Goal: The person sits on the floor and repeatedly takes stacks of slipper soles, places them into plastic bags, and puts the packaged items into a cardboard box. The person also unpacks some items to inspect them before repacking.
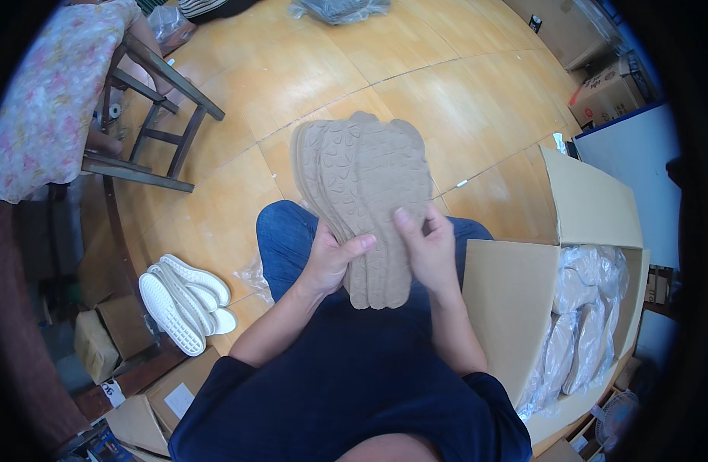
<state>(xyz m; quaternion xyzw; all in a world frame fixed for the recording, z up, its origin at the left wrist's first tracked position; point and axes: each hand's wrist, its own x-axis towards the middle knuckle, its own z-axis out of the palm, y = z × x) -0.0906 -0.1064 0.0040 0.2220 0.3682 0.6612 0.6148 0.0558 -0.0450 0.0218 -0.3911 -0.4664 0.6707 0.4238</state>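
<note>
Presently, fingers of the left hand [331, 258] and right hand [433, 250] pinch the fanned brown soles [388, 173] at twelve o'clock from the torso [338, 377]. Apparent step: holding them spread; the next move likely calls for even thumb pressure.

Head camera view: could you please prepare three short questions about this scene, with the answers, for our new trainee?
1. What do the left hand and the right hand hold together?
a) a blue folder
b) brown foot-shaped sheets, fanned out
c) a wooden spoon

2. True or false: the white soles lie to the person's left, and the open cardboard box stands to the right.

3. Fill in: the wrapped pieces in that box are covered in clear ____.

Key: 1 b; 2 true; 3 plastic.
</note>
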